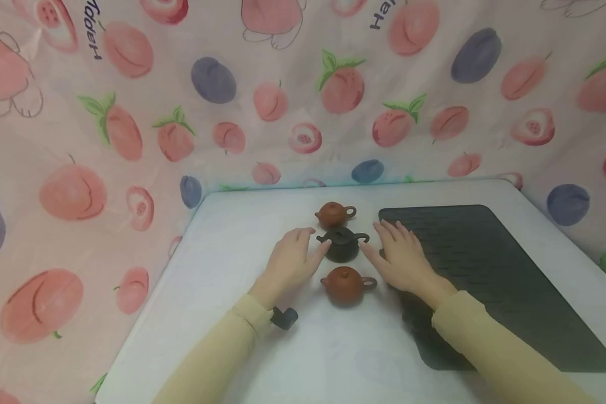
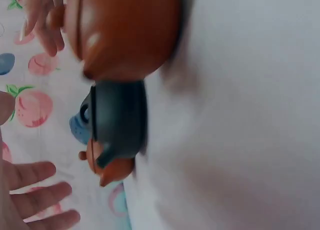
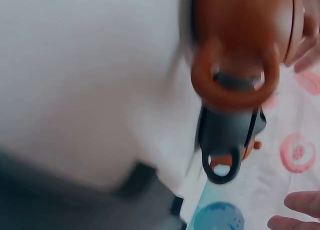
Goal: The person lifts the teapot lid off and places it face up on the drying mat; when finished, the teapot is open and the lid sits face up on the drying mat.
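Three small teapots stand in a row on the white table, spouts to the left and handles to the right. The nearest is a reddish-brown teapot point(image 1: 344, 286), the middle one a black teapot point(image 1: 340, 249), and the farthest a smaller brown teapot point(image 1: 334, 215). On the spout side of the black teapot, my left hand point(image 1: 290, 257) hovers with straight, spread fingers point(image 2: 42, 197). Across from it, my right hand point(image 1: 403, 255) is near the handle, its fingers point(image 3: 302, 202) also extended. Neither hand holds anything; whether a thumb brushes the black teapot I cannot tell.
A dark slatted tray point(image 1: 480, 280) lies on the right side of the table point(image 1: 222, 247), partly under my right forearm. Fruit-print cloth point(image 1: 283, 73) hangs behind and along the sides. A small black device point(image 1: 285, 318) is at my left wrist.
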The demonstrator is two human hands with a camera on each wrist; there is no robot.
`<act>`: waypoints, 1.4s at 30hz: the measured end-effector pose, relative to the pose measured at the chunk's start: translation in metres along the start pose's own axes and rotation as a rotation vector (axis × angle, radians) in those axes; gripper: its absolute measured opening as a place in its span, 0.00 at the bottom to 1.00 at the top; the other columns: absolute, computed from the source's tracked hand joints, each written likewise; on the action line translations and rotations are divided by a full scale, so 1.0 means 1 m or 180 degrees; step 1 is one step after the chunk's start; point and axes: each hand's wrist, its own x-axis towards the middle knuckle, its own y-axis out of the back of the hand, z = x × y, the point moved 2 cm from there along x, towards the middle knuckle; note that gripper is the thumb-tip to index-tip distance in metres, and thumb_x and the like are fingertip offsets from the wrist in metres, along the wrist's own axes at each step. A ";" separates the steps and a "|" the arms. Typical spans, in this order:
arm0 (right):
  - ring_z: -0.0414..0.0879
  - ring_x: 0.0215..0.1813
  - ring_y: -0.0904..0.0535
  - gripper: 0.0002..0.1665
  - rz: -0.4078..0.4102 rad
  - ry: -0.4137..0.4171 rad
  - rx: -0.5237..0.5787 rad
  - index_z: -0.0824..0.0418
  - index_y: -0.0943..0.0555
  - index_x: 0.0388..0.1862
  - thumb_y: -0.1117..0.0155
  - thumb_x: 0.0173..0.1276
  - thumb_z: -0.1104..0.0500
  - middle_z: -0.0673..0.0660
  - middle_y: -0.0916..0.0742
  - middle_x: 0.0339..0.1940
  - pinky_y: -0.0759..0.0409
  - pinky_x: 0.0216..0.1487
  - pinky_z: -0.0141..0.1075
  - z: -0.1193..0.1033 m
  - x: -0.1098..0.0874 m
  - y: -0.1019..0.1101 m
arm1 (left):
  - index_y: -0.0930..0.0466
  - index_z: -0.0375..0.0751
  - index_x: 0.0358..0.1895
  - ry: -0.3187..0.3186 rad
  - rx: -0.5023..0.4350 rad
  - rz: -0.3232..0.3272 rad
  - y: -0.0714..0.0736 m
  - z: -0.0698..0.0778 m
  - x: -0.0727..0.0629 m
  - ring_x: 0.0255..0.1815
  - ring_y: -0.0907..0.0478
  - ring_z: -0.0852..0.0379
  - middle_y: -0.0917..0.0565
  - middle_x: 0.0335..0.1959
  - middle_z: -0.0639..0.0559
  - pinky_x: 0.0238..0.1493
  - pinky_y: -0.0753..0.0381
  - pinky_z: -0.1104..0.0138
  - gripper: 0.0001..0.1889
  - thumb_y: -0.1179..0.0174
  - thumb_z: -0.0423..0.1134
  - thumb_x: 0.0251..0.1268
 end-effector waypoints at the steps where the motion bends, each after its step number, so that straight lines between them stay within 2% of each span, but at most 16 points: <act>1: 0.72 0.80 0.51 0.48 0.0006 0.0030 0.0050 0.67 0.41 0.80 0.58 0.80 0.30 0.70 0.37 0.79 0.54 0.75 0.71 -0.001 -0.003 -0.002 | 0.26 0.38 0.67 -0.0027 -0.0104 0.0023 -0.002 0.001 -0.003 0.66 0.26 0.45 0.22 0.62 0.43 0.68 0.28 0.53 0.38 0.61 0.69 0.78; 3: 0.72 0.79 0.49 0.47 0.0010 0.0069 0.0149 0.68 0.39 0.79 0.57 0.80 0.32 0.70 0.35 0.78 0.52 0.75 0.70 -0.004 -0.008 -0.007 | 0.24 0.41 0.62 -0.0024 -0.0317 0.0041 -0.008 0.002 -0.010 0.62 0.24 0.47 0.20 0.58 0.46 0.63 0.24 0.54 0.35 0.60 0.69 0.78; 6: 0.69 0.78 0.43 0.46 -0.0006 0.0091 0.0317 0.68 0.36 0.77 0.56 0.80 0.32 0.69 0.31 0.76 0.45 0.74 0.67 -0.009 -0.013 -0.014 | 0.21 0.47 0.54 0.0028 -0.0622 0.0009 -0.017 0.001 -0.020 0.49 0.21 0.54 0.19 0.48 0.54 0.52 0.19 0.59 0.30 0.60 0.69 0.78; 10: 0.62 0.72 0.32 0.42 -0.0006 0.0201 0.0467 0.66 0.29 0.70 0.53 0.80 0.32 0.65 0.23 0.69 0.33 0.71 0.61 -0.022 -0.016 -0.021 | 0.21 0.53 0.45 0.0052 -0.0859 0.0019 -0.029 -0.005 -0.029 0.33 0.25 0.59 0.21 0.34 0.61 0.36 0.23 0.65 0.25 0.59 0.67 0.79; 13: 0.58 0.66 0.26 0.34 0.0055 0.0373 0.0511 0.64 0.23 0.61 0.49 0.80 0.35 0.61 0.19 0.60 0.26 0.66 0.56 -0.032 -0.015 -0.024 | 0.22 0.54 0.41 0.0073 -0.0925 0.0088 -0.032 -0.010 -0.032 0.31 0.26 0.60 0.22 0.30 0.61 0.34 0.24 0.65 0.23 0.58 0.65 0.80; 17: 0.51 0.52 0.23 0.23 0.0159 0.0470 0.0595 0.58 0.21 0.47 0.45 0.79 0.39 0.55 0.17 0.46 0.21 0.54 0.48 -0.041 -0.012 -0.029 | 0.23 0.53 0.37 0.0111 -0.1000 0.0073 -0.034 -0.016 -0.035 0.30 0.25 0.59 0.22 0.27 0.61 0.34 0.23 0.64 0.22 0.57 0.62 0.81; 21: 0.47 0.39 0.27 0.20 0.0236 0.0412 0.0774 0.53 0.26 0.38 0.43 0.78 0.39 0.51 0.21 0.36 0.24 0.40 0.41 -0.043 -0.011 -0.035 | 0.23 0.52 0.31 0.0143 -0.1098 -0.0038 -0.036 -0.020 -0.038 0.26 0.27 0.59 0.26 0.22 0.60 0.29 0.26 0.65 0.25 0.58 0.62 0.82; 24: 0.45 0.34 0.29 0.20 0.0322 0.0410 0.0938 0.51 0.28 0.35 0.41 0.77 0.39 0.49 0.24 0.32 0.27 0.33 0.38 -0.040 -0.014 -0.041 | 0.24 0.52 0.28 0.0098 -0.1226 -0.0078 -0.039 -0.020 -0.040 0.24 0.31 0.61 0.30 0.19 0.61 0.26 0.31 0.67 0.25 0.56 0.62 0.81; 29: 0.44 0.34 0.28 0.18 0.0481 0.0552 0.1000 0.49 0.29 0.33 0.33 0.74 0.43 0.47 0.25 0.30 0.28 0.32 0.37 -0.032 -0.017 -0.046 | 0.20 0.55 0.30 -0.0037 -0.1336 -0.0134 -0.039 -0.012 -0.042 0.26 0.28 0.62 0.26 0.21 0.63 0.29 0.28 0.67 0.23 0.54 0.61 0.81; 33: 0.43 0.34 0.29 0.19 0.0504 0.0489 0.1008 0.48 0.29 0.31 0.31 0.72 0.42 0.46 0.25 0.28 0.28 0.32 0.37 -0.029 -0.018 -0.047 | 0.20 0.56 0.29 -0.0060 -0.1253 -0.0220 -0.038 -0.007 -0.040 0.27 0.27 0.62 0.23 0.22 0.64 0.29 0.27 0.67 0.24 0.55 0.62 0.81; 38: 0.43 0.32 0.30 0.20 0.0555 0.0506 0.1021 0.48 0.29 0.28 0.30 0.70 0.42 0.44 0.25 0.25 0.29 0.30 0.37 -0.030 -0.019 -0.050 | 0.29 0.52 0.22 -0.0111 -0.1070 -0.0402 -0.039 -0.007 -0.041 0.21 0.33 0.63 0.32 0.16 0.61 0.23 0.34 0.68 0.28 0.57 0.63 0.81; 42: 0.43 0.32 0.31 0.21 0.0552 0.0495 0.1022 0.48 0.29 0.28 0.28 0.69 0.42 0.44 0.26 0.24 0.30 0.30 0.37 -0.029 -0.019 -0.053 | 0.30 0.53 0.21 -0.0156 -0.1012 -0.0469 -0.043 -0.009 -0.042 0.20 0.35 0.63 0.34 0.15 0.61 0.22 0.36 0.68 0.28 0.58 0.63 0.81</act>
